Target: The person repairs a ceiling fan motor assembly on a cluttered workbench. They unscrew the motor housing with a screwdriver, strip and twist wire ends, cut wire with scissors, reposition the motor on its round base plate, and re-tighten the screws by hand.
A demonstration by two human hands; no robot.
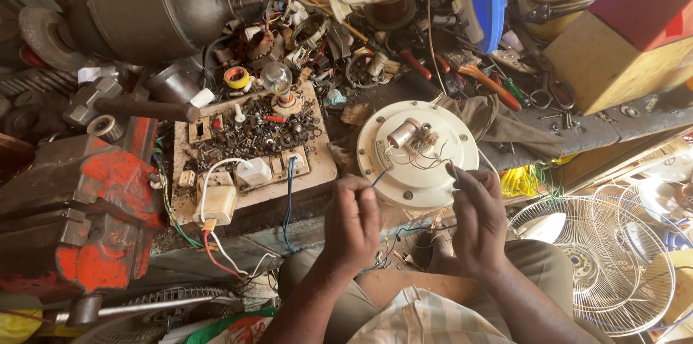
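We are looking down at a cluttered workbench (621, 124) with both hands raised in front of a round cream fan housing (417, 153) that is sitting at the bench's near edge, just above our knees. A small motor part (404, 132) with thin wires (426, 150) is standing at its centre.

Our left hand (351, 223) is curling into a loose fist, its fingertips pinching a thin blue wire (379, 178) that is running up toward the housing. Our right hand (476, 218) is holding its fingers pressed together, the tips (453, 171) touching the housing's lower right rim; we cannot tell whether it is gripping a wire there.

To the left of the housing a wooden switch board (245, 149) is lying flat, carrying a heap of small dark screws and washers (256, 131), a glass bulb (276, 78) and a white plug (216, 203). Farther left a red bench vise (86, 207) is filling the corner. A brown cloth (498, 124) is lying right of the housing, and a white wire fan guard (599, 257) is resting low on the right, beside our leg.
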